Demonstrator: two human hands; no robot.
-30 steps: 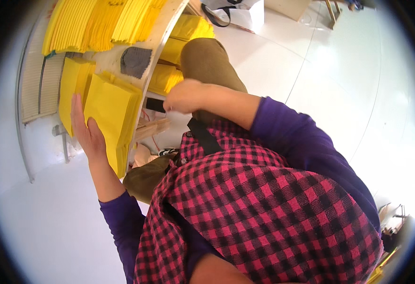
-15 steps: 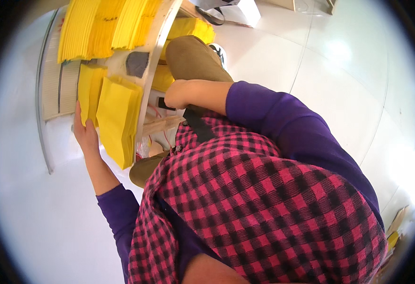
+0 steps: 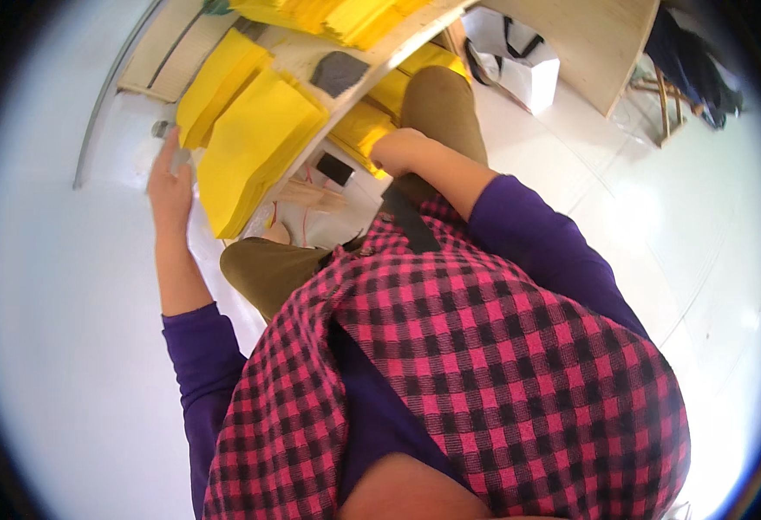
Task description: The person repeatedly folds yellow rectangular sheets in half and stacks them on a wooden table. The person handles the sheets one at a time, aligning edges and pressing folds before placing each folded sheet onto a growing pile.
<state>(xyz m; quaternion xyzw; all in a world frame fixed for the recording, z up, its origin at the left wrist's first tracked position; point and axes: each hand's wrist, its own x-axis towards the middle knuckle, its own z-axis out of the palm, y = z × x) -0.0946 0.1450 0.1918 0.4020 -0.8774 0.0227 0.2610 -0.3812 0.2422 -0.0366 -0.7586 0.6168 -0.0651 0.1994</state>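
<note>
Across the pale surface (image 3: 422,41), yellow stacks (image 3: 254,147) lie beside a grey patch (image 3: 339,74). The left hand (image 3: 170,186), grip wide, is just beside them; the right hand (image 3: 398,153) curls, contents I can't tell. A flat palm should square edges best.

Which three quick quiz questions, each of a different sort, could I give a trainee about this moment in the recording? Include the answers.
1. True or false: the dark grey piece lies on the table.
2. Multiple choice: in the picture, which is the right hand nearest to?
(a) the white bag
(b) the brown trouser leg
(c) the roller-like grey fitting by the wall
3. Fill in the colour: the left hand is beside flat stacks that are ____.

Key: 1. True. 2. (b). 3. Yellow.
</note>
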